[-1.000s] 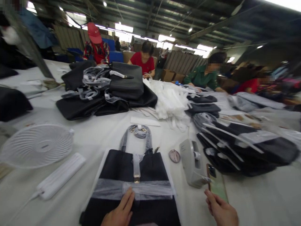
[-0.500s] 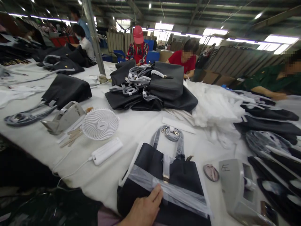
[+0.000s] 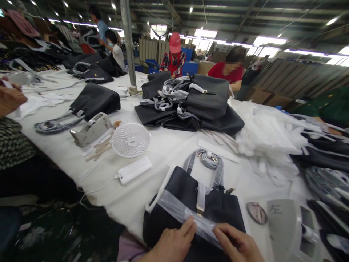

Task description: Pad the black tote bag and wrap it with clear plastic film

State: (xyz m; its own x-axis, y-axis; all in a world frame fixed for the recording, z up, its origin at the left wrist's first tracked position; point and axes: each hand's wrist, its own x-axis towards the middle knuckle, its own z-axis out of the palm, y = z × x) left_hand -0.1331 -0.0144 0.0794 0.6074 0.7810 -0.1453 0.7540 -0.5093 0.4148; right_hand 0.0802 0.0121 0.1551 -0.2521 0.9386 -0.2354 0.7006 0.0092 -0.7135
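A black handbag (image 3: 226,207) lies before me on the white table, its wrapped handles and coiled strap pointing away. Across its front runs a clear plastic strip (image 3: 174,205). My left hand (image 3: 174,240) rests on the bag with its fingertips pressing the strip below the wrapped clasp (image 3: 201,198). At the strip's right part, my right hand (image 3: 238,242) pinches the plastic between thumb and fingers. The strip's right end is hidden by that hand.
A white fan (image 3: 131,140) and power bank (image 3: 135,170) lie left, near a tape dispenser (image 3: 92,129). Another dispenser (image 3: 291,225) and a round mirror-like disc (image 3: 256,213) are right. Black bags (image 3: 208,96) are piled behind. A co-worker's hand (image 3: 12,96) shows at far left.
My right hand has come into view and taken hold of the plastic strip. My left hand stays on it. The view has swung left, bringing another person's hand in at the left edge.
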